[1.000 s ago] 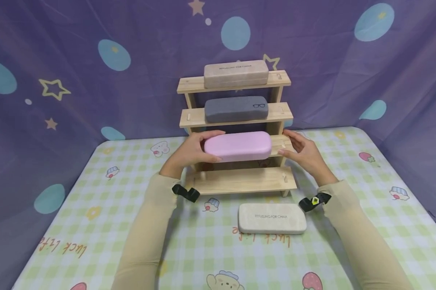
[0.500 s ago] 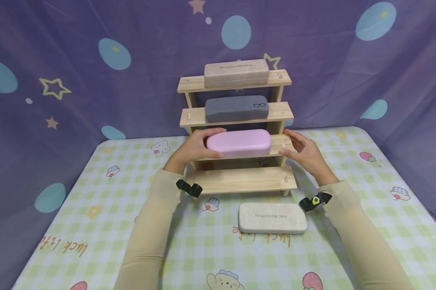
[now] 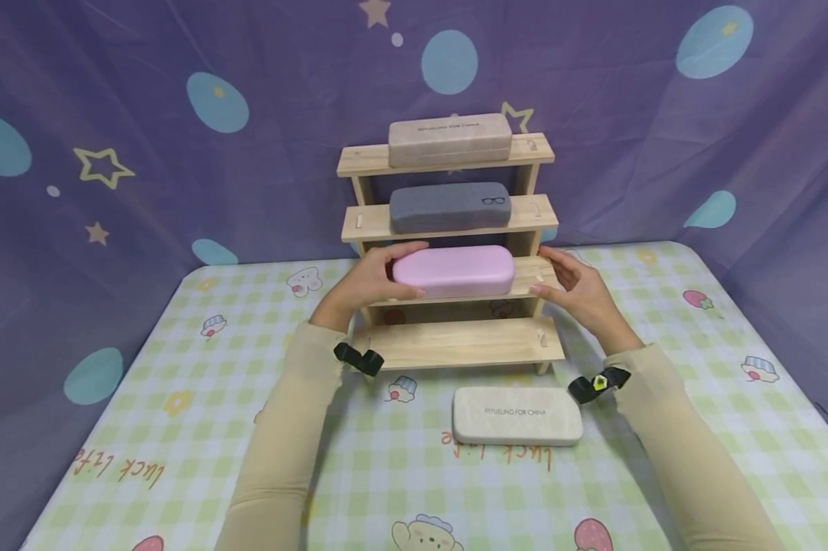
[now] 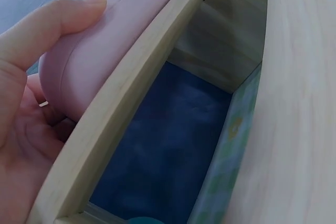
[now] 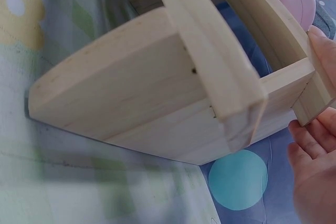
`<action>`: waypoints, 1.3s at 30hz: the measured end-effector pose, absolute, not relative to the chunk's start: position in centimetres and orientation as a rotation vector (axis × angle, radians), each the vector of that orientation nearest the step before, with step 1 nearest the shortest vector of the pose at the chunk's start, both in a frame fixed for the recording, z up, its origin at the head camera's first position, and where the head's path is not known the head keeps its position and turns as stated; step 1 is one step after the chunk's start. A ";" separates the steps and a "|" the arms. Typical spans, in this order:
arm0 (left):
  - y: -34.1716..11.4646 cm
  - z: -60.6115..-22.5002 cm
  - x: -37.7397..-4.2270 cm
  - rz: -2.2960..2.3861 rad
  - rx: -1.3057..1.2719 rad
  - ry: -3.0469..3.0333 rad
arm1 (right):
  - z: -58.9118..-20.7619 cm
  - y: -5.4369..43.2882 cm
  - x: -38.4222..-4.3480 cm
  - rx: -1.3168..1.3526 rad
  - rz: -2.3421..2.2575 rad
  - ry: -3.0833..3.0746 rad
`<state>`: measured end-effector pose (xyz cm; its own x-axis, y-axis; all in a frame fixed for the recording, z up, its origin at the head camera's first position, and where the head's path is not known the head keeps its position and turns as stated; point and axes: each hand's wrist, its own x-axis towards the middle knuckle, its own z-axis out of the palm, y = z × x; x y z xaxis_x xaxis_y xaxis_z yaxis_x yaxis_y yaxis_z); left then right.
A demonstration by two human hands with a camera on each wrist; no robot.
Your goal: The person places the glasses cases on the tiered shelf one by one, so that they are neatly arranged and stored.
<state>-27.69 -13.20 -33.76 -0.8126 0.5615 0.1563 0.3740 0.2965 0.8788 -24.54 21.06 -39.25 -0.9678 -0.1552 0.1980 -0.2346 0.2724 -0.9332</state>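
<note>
A pink glasses case (image 3: 454, 271) sits on the second step from the bottom of a wooden stepped shelf (image 3: 455, 343). My left hand (image 3: 367, 282) grips its left end, thumb along the front and fingers behind. The left wrist view shows the thumb (image 4: 79, 15) pressed on the pink case close to the step's edge. At the right end of that same step, my right hand (image 3: 578, 289) holds the board, with the thumb in front and the fingers behind. In the right wrist view, fingers (image 5: 310, 140) curl around the end of the board.
A beige glasses case (image 3: 450, 141) stands on the top step, and a blue-grey glasses case (image 3: 450, 208) on the step below it. A cream glasses case (image 3: 517, 425) with lettering lies on the checked tablecloth (image 3: 200, 428) in front. A purple curtain (image 3: 304, 92) hangs behind.
My left hand has moved the pink glasses case slightly back and right onto the step; over the last half second it stays put. My right hand keeps its hold on the shelf.
</note>
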 end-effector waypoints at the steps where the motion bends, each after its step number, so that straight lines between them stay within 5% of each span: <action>1: -13.2 -33.8 -27.6 1.537 0.870 2.372 | -39.3 21.1 -24.5 0.368 1.815 -2.453; 27: -17.3 -33.2 -21.8 1.636 0.764 2.398 | -39.1 21.0 -24.3 0.353 1.847 -2.448; 39: -15.9 -33.5 -17.9 1.562 1.041 2.436 | -39.1 21.1 -24.3 0.372 1.854 -2.437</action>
<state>-17.95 -15.94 -33.52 -0.7689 0.5692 0.2913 0.5023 0.2558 0.8260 -24.32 21.10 -39.09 -0.9693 -0.1564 0.1900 -0.2248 0.2488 -0.9421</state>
